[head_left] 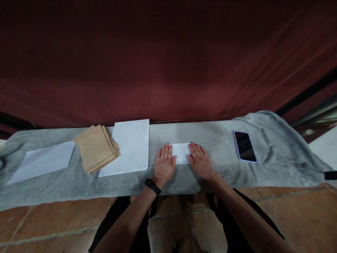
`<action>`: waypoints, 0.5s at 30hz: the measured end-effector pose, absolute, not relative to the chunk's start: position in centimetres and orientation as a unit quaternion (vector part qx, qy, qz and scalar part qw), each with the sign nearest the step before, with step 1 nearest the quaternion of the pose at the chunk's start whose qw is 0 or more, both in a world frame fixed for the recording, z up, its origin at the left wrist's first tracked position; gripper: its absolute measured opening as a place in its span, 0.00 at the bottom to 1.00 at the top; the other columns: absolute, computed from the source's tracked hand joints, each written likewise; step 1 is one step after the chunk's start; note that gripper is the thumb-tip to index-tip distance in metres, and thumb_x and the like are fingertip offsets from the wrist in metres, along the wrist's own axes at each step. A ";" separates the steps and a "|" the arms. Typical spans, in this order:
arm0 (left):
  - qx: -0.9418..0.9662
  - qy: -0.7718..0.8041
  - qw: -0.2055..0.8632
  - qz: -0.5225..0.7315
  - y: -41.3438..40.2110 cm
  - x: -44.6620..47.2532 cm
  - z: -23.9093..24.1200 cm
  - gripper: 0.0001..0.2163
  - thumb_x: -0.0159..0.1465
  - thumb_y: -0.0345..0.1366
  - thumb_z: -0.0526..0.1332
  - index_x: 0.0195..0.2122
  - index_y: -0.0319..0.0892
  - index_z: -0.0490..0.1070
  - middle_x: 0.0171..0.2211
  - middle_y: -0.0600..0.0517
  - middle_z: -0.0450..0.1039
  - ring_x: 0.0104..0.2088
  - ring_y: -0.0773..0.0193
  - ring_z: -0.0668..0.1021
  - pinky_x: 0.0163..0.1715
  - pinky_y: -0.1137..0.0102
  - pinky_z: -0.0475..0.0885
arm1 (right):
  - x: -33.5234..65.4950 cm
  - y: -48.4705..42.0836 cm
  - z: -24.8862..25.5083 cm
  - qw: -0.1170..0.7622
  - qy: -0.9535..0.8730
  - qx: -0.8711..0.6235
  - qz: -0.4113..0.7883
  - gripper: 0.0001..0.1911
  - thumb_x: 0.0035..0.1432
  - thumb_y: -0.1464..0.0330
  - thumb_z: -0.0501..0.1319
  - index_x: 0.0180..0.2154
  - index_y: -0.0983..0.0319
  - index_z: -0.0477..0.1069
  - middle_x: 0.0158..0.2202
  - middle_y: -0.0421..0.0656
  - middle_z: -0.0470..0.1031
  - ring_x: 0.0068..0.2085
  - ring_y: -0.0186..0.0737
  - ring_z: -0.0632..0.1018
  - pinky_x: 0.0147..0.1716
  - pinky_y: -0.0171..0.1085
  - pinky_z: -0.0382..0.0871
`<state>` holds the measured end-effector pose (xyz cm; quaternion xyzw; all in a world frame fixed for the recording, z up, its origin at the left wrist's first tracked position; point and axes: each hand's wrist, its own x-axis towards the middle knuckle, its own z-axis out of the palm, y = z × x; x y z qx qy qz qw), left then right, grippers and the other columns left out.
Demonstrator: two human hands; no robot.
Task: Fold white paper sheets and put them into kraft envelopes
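A small white piece of paper (180,153), apparently folded, lies flat on the grey cloth in front of me. My left hand (165,162) rests palm down at its left edge, fingers stretched forward. On the opposite edge lies my right hand (199,160), also flat with its fingers extended. Both thumbs point inward over the paper, and the hands cover its two ends. Just left of my left hand is a stack of larger white sheets (131,147).
Brown paper envelopes (96,147) lie in a pile partly over the large sheets. Further left is another white sheet (47,160). A phone in a lilac case (245,146) lies to the right. The grey cloth (221,140) covers a narrow bench against a dark red backdrop (168,70).
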<state>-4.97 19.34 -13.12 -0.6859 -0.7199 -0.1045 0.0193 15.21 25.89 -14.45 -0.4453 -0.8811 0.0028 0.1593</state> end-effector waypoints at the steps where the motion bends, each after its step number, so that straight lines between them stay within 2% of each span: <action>1: -0.685 -0.720 0.019 -0.107 19.3 -5.1 -13.1 0.27 0.76 0.40 0.45 0.72 0.31 0.54 0.73 0.39 0.52 0.73 0.51 0.57 0.71 0.52 0.56 | 15.4 25.9 -14.4 0.158 -0.880 -0.448 0.003 0.30 0.76 0.61 0.46 0.72 0.68 0.54 0.72 0.51 0.59 0.71 0.48 0.61 0.71 0.50 0.51; 6: -0.675 -0.729 0.023 -0.113 19.2 -4.8 -12.5 0.27 0.75 0.40 0.44 0.72 0.31 0.54 0.72 0.39 0.55 0.73 0.51 0.56 0.71 0.51 0.54 | 15.5 25.8 -14.0 0.156 -0.868 -0.470 0.016 0.29 0.75 0.63 0.45 0.72 0.67 0.54 0.72 0.51 0.58 0.72 0.49 0.60 0.71 0.51 0.50; 15: -0.716 -0.689 -0.008 -0.115 20.0 -2.2 -12.6 0.27 0.75 0.38 0.44 0.73 0.36 0.51 0.73 0.44 0.54 0.74 0.56 0.54 0.72 0.53 0.52 | 13.5 24.7 -13.8 0.140 -0.899 -0.412 0.045 0.29 0.75 0.63 0.45 0.72 0.66 0.54 0.73 0.50 0.57 0.72 0.48 0.59 0.72 0.52 0.48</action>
